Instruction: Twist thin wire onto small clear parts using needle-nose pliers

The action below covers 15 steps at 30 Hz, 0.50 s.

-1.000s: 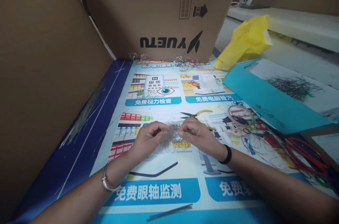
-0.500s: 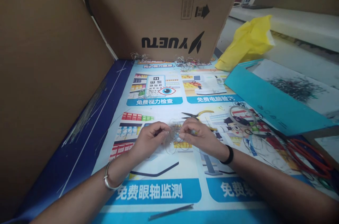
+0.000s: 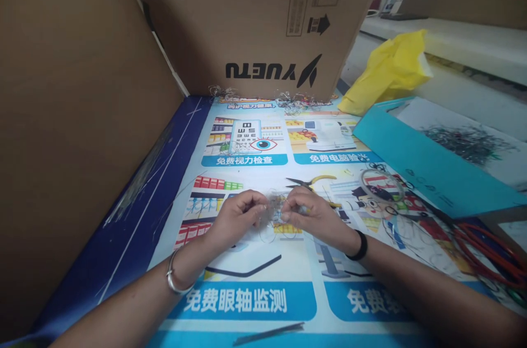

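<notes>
A loose tangle of thin wire (image 3: 276,208) hangs between my two hands, over the printed poster. My left hand (image 3: 241,215) pinches its left side, thumb against curled fingers. On the other side, my right hand (image 3: 310,215) grips it with thumb and fingertips. The fine strands are blurred, so exactly where they pass through the fingers is hard to make out. Pliers with yellow handles (image 3: 323,179) lie just beyond my right hand. Near the front edge rests a thin bundle of straight dark strips (image 3: 269,332).
Cardboard panels (image 3: 263,18) stand at the back and left, with wire scraps (image 3: 294,101) at their foot. At the right are a roll of clear tape (image 3: 401,189), red-handled scissors (image 3: 489,254), a blue box (image 3: 436,172) holding dark wire pieces and a yellow bag (image 3: 385,73).
The whole view has shifted slightly, so everything appears a little lower and further right. Both hands keep their pinch on the wire tangle, with only small finger movement.
</notes>
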Available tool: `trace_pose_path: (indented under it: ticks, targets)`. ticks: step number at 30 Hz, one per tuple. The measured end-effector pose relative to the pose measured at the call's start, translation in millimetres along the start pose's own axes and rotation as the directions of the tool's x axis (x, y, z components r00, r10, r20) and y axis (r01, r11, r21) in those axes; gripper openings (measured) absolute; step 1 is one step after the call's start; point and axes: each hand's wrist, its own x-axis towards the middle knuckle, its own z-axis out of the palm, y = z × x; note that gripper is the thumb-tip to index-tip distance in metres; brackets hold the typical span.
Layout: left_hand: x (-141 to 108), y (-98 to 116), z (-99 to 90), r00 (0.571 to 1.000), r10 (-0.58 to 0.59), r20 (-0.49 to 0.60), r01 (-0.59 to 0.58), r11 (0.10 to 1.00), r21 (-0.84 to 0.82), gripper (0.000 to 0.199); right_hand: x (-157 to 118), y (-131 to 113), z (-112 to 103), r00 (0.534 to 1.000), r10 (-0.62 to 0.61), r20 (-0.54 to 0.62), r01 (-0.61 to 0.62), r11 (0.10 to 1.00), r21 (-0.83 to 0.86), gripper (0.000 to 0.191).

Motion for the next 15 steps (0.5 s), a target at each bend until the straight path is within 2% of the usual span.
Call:
trace_pose_path:
  ticks: [8, 15]
  targets:
    - [-1.0, -1.2, -0.4, 1.0, 0.025, -0.004, -0.025, 1.0, 0.012, 0.012, -0.2, 2.7, 1.4, 0.999, -0.034, -0.024, 0.033, 0.999, -0.024, 0.019]
    - [-0.3, -3.4, 1.2, 0.995, 0.076, -0.065, -0.071, 0.995, 0.072, 0.013, -1.9, 6.0, 3.6, 0.985, -0.153, -0.085, 0.144, 0.984, -0.105, 0.016]
